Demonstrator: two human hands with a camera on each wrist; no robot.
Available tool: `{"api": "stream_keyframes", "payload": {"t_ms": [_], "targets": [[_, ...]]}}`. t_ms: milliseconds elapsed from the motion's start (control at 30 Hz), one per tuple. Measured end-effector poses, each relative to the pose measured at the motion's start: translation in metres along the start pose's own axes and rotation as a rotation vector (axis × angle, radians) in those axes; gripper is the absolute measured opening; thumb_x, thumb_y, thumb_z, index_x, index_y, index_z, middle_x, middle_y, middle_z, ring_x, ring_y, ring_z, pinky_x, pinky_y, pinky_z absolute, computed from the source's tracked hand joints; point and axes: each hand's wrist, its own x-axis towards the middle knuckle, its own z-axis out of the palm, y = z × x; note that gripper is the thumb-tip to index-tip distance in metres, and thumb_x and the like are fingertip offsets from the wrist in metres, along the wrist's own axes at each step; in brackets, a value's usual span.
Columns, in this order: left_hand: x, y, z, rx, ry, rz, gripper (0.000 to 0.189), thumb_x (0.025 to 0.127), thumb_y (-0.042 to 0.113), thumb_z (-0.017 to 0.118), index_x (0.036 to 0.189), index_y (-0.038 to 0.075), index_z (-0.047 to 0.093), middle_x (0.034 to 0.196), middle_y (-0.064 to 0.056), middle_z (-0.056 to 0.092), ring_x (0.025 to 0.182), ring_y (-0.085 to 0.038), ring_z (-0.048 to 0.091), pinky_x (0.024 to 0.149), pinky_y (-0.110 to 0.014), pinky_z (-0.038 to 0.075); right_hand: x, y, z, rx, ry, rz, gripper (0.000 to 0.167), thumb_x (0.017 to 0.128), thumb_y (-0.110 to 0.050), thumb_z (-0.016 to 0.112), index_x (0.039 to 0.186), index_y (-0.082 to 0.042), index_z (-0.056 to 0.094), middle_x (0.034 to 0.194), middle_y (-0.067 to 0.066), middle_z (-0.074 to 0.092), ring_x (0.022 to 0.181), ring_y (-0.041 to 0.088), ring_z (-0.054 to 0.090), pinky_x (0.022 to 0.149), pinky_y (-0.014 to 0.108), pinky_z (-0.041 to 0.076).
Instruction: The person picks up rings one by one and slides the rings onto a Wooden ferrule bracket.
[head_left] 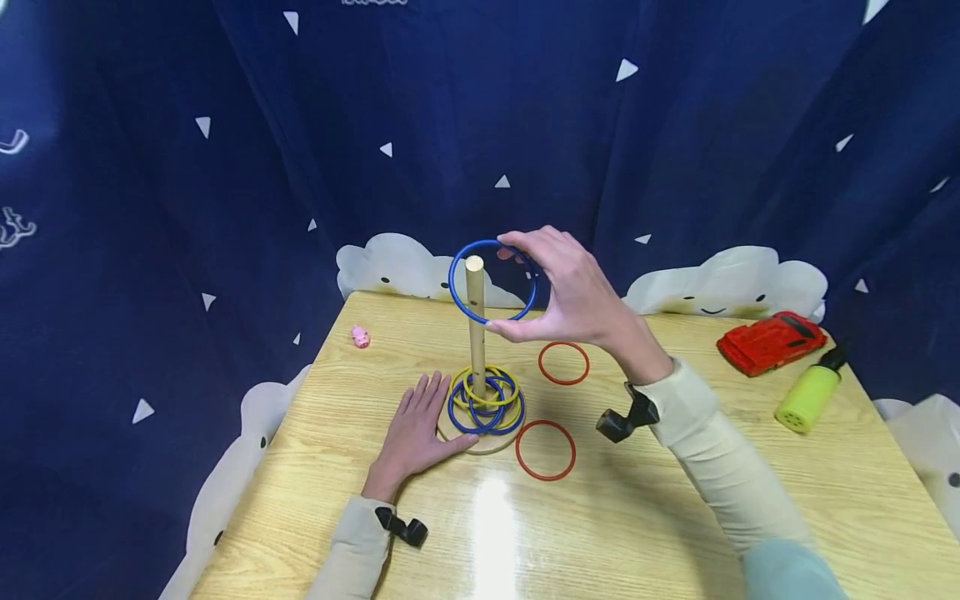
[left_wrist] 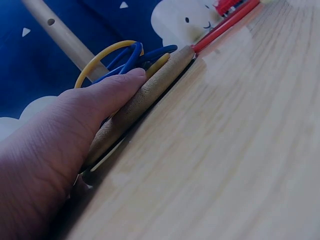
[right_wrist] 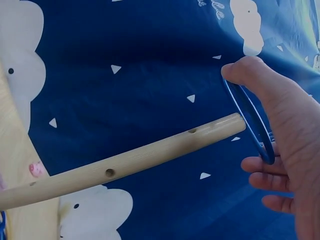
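My right hand (head_left: pixel 573 287) holds a blue ring (head_left: pixel 452 287) between thumb and fingers, at the top of an upright wooden post (head_left: pixel 477 333). In the right wrist view the post's tip is right at the blue ring (right_wrist: pixel 260 125). Several yellow and blue rings (head_left: pixel 498 427) lie in a loose pile round the post's foot, on a round wooden base (head_left: pixel 487 447). My left hand (head_left: pixel 416 433) lies with straight fingers at the base's left side. Its thumb rests over the edge of the base (left_wrist: pixel 155 82) in the left wrist view.
Two red rings lie on the table right of the base, a nearer ring (head_left: pixel 574 457) and a farther ring (head_left: pixel 588 364). A pink pig figure (head_left: pixel 361 337) is at the back left. A red toy car (head_left: pixel 771 342) and a yellow-green bottle (head_left: pixel 810 398) lie at the right. A dark blue curtain (head_left: pixel 480 108) hangs behind.
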Motion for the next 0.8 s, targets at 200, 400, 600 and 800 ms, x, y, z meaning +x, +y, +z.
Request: {"api": "stream_keyframes", "payload": {"t_ms": [200,400,600,800], "targets": [[0.0,-0.001,0.0,0.0,0.0,-0.007,0.121,0.081,0.089,0.054,0.169,0.014,0.017,0.174,-0.01,0.017,0.162,-0.031,0.011,0.13,-0.05,0.011,-0.011,0.007,0.013,0.021,-0.073,0.062,0.092,0.063,-0.053,0.092,0.134,-0.002,0.064,0.113,0.0,0.073,0.102,0.021,0.062,0.09,0.039,0.048],[0.0,-0.001,0.0,-0.003,-0.007,-0.013,0.121,0.082,0.089,0.053,0.169,0.014,0.016,0.175,-0.01,0.016,0.162,-0.031,0.01,0.13,-0.05,0.01,-0.023,0.01,0.022,0.006,-0.131,0.1,0.091,0.064,-0.054,0.091,0.134,-0.002,0.064,0.112,0.002,0.071,0.104,0.021,0.061,0.088,0.041,0.049],[-0.001,0.001,-0.002,0.007,-0.008,-0.011,0.121,0.082,0.09,0.053,0.169,0.015,0.015,0.175,-0.009,0.016,0.162,-0.03,0.01,0.13,-0.05,0.01,-0.039,0.013,0.032,-0.013,-0.192,0.154,0.092,0.064,-0.059,0.09,0.133,-0.004,0.063,0.112,0.001,0.069,0.107,0.022,0.061,0.091,0.043,0.05],[-0.001,0.002,-0.003,0.017,0.02,0.008,0.12,0.082,0.089,0.053,0.169,0.013,0.018,0.174,-0.012,0.02,0.161,-0.033,0.013,0.129,-0.052,0.014,-0.065,0.024,0.051,-0.061,-0.28,0.224,0.092,0.064,-0.067,0.086,0.13,-0.007,0.064,0.109,0.002,0.067,0.102,0.023,0.06,0.085,0.043,0.051]]}}
